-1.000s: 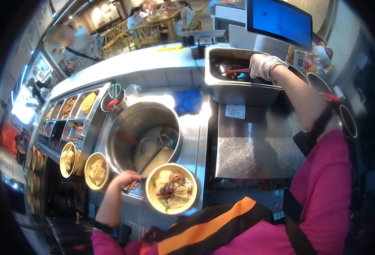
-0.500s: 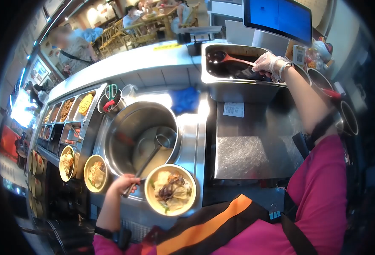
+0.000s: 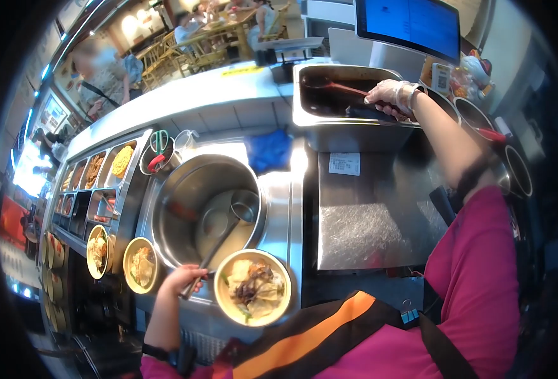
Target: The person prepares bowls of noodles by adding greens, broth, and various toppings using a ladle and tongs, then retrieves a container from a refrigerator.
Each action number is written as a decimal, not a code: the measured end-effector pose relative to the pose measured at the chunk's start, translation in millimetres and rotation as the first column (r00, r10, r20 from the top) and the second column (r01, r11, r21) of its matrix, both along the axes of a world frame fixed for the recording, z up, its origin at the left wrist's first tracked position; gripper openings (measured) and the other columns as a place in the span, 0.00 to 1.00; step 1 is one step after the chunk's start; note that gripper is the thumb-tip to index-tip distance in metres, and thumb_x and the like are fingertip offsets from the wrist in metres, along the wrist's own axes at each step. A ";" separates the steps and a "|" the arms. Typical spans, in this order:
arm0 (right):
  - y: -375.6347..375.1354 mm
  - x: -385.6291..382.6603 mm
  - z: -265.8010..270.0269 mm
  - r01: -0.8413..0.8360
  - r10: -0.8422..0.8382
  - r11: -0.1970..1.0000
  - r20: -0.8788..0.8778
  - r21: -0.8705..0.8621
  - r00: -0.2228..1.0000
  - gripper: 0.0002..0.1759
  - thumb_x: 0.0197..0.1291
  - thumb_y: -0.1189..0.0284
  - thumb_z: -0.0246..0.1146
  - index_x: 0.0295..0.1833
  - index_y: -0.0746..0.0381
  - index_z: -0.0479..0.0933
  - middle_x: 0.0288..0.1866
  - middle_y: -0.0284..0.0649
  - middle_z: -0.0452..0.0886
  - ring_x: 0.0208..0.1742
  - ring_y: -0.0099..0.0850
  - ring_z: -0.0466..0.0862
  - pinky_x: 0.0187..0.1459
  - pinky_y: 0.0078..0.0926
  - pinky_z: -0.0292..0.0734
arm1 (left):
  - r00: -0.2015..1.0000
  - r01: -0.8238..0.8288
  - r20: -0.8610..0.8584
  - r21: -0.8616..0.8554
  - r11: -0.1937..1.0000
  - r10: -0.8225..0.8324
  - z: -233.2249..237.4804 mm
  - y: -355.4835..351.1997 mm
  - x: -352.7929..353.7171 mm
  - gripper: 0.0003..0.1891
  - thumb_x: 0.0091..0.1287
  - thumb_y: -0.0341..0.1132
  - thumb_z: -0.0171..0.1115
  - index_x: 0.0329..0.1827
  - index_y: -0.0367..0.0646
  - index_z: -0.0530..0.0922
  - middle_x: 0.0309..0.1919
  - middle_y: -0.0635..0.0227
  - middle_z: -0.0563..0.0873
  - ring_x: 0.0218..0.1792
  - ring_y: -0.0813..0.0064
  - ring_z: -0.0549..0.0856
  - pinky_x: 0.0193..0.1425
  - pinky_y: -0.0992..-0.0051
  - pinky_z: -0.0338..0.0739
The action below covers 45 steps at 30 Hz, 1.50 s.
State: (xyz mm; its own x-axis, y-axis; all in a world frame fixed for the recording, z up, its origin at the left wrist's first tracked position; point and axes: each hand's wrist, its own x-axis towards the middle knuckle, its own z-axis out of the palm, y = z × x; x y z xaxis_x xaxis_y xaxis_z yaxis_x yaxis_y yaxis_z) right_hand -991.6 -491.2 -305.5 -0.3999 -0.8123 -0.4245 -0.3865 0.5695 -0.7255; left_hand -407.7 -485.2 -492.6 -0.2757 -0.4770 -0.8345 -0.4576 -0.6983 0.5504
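Observation:
My left hand point(image 3: 184, 280) grips the handle of a long metal ladle point(image 3: 217, 245). The ladle's cup lies low inside a large steel pot point(image 3: 164, 211) of pale liquid. Close beside that hand stands a paper bowl point(image 3: 221, 302) filled with food, dark shreds on top. Over a deep steel pan point(image 3: 361, 138) of dark liquid, my right hand point(image 3: 386, 96), in a clear glove, is closed around a red-handled ladle point(image 3: 348, 88). The red ladle's head sits in the dark liquid and is hard to make out.
Two more filled bowls point(image 3: 141, 265) stand left of the pot, near topping trays point(image 3: 122, 161). A holder with green-handled scissors point(image 3: 159, 142) and a blue cloth point(image 3: 269, 150) lie behind. A receipt point(image 3: 345, 163) rests on the steel counter, below a screen point(image 3: 408, 28). People sit beyond.
The red ladle's head, plainly visible before, now shows less clearly in the dark liquid. My left hand keeps hold of the metal ladle. The whole view has shifted slightly.

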 end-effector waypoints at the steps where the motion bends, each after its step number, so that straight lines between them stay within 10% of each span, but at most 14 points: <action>1: -3.2 1.2 -1.2 -0.020 0.016 0.999 -0.132 -0.028 0.991 0.06 0.54 0.69 0.60 0.34 0.59 0.75 0.18 0.29 0.67 0.14 0.20 0.65 0.14 0.19 0.60 | 1.000 -0.003 -0.006 -0.002 1.000 0.003 -0.4 -0.3 -0.1 0.09 0.62 0.32 0.56 0.36 0.33 0.72 0.24 0.65 0.78 0.16 0.80 0.77 0.14 0.83 0.74; 5: -19.7 -8.5 -10.2 -0.380 0.325 0.925 -0.513 -0.002 0.795 0.05 0.50 0.73 0.58 0.30 0.61 0.77 0.23 0.35 0.76 0.22 0.29 0.75 0.28 0.29 0.72 | 1.000 -0.006 0.006 -0.003 1.000 0.006 0.1 0.2 -1.3 0.08 0.62 0.32 0.57 0.33 0.34 0.73 0.21 0.65 0.78 0.15 0.80 0.77 0.14 0.82 0.73; 9: -15.2 19.8 -8.1 -0.271 0.214 0.957 -0.875 0.100 0.435 0.09 0.50 0.73 0.56 0.33 0.64 0.79 0.32 0.44 0.81 0.37 0.40 0.81 0.40 0.34 0.76 | 1.000 0.001 0.009 -0.013 1.000 -0.001 -2.3 -1.7 0.5 0.08 0.62 0.32 0.57 0.33 0.34 0.73 0.21 0.65 0.78 0.15 0.80 0.77 0.14 0.82 0.73; 16: -10.8 61.6 1.6 -0.344 0.319 0.898 -0.945 0.275 0.075 0.10 0.47 0.74 0.57 0.34 0.64 0.80 0.36 0.47 0.81 0.39 0.42 0.82 0.41 0.33 0.77 | 1.000 -0.005 0.000 -0.025 1.000 0.005 -1.2 -0.2 0.7 0.08 0.62 0.32 0.57 0.34 0.34 0.73 0.23 0.65 0.79 0.16 0.81 0.76 0.15 0.82 0.73; 26: -27.9 24.7 -5.1 -0.345 0.462 0.830 -0.887 0.438 -0.014 0.09 0.45 0.72 0.61 0.33 0.64 0.79 0.26 0.39 0.80 0.30 0.35 0.81 0.33 0.30 0.76 | 1.000 0.025 0.017 -0.045 0.999 -0.024 0.4 0.4 -0.8 0.08 0.63 0.32 0.55 0.35 0.34 0.73 0.22 0.66 0.78 0.16 0.82 0.76 0.15 0.82 0.74; 28: -19.9 20.9 -2.6 -0.355 0.403 0.895 -0.828 0.269 0.390 0.14 0.43 0.70 0.62 0.38 0.63 0.79 0.25 0.35 0.79 0.28 0.33 0.80 0.31 0.29 0.75 | 1.000 0.007 -0.002 -0.029 1.000 -0.007 -1.1 0.6 0.3 0.07 0.63 0.32 0.55 0.35 0.34 0.73 0.22 0.66 0.78 0.15 0.82 0.76 0.15 0.83 0.74; 30: -22.7 8.2 -9.0 -0.333 0.508 0.842 -0.830 0.423 0.231 0.06 0.50 0.66 0.60 0.35 0.52 0.79 0.32 0.30 0.79 0.35 0.30 0.79 0.36 0.25 0.75 | 1.000 -0.010 -0.020 -0.017 1.000 0.009 -0.8 1.2 -0.3 0.07 0.63 0.31 0.55 0.35 0.34 0.73 0.22 0.66 0.78 0.15 0.82 0.76 0.15 0.83 0.74; 33: -10.7 7.0 2.1 -0.186 0.252 0.968 -0.614 0.170 0.748 0.11 0.47 0.66 0.63 0.38 0.56 0.77 0.19 0.31 0.73 0.25 0.26 0.76 0.27 0.22 0.71 | 1.000 -0.010 0.009 -0.028 1.000 0.010 1.9 0.8 -2.2 0.07 0.63 0.31 0.55 0.34 0.34 0.73 0.21 0.67 0.77 0.15 0.82 0.76 0.15 0.83 0.74; 36: -9.4 -16.9 -7.6 -0.159 0.145 0.987 -0.331 -0.015 0.932 0.10 0.49 0.67 0.63 0.37 0.58 0.77 0.16 0.31 0.71 0.18 0.22 0.72 0.19 0.19 0.66 | 1.000 -0.009 0.010 -0.032 0.999 0.009 0.6 1.3 -1.7 0.07 0.63 0.31 0.55 0.35 0.34 0.73 0.21 0.67 0.78 0.15 0.82 0.76 0.15 0.83 0.73; 45: -2.5 -25.2 -9.9 -0.019 -0.002 0.996 0.233 0.087 0.973 0.05 0.58 0.66 0.57 0.38 0.54 0.74 0.19 0.28 0.67 0.13 0.14 0.63 0.12 0.12 0.55 | 1.000 -0.004 0.025 -0.058 0.998 0.006 -3.5 2.0 2.0 0.09 0.62 0.32 0.57 0.36 0.34 0.73 0.25 0.66 0.78 0.16 0.81 0.75 0.16 0.83 0.72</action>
State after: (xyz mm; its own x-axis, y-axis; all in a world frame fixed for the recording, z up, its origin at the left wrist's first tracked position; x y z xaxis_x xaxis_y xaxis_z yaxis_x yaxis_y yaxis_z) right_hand -1016.8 -493.6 -315.4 -0.2752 -0.7706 -0.5748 -0.2185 0.6324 -0.7432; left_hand -405.8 -483.2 -496.1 -0.2525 -0.5259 -0.8122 -0.4686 -0.6680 0.5781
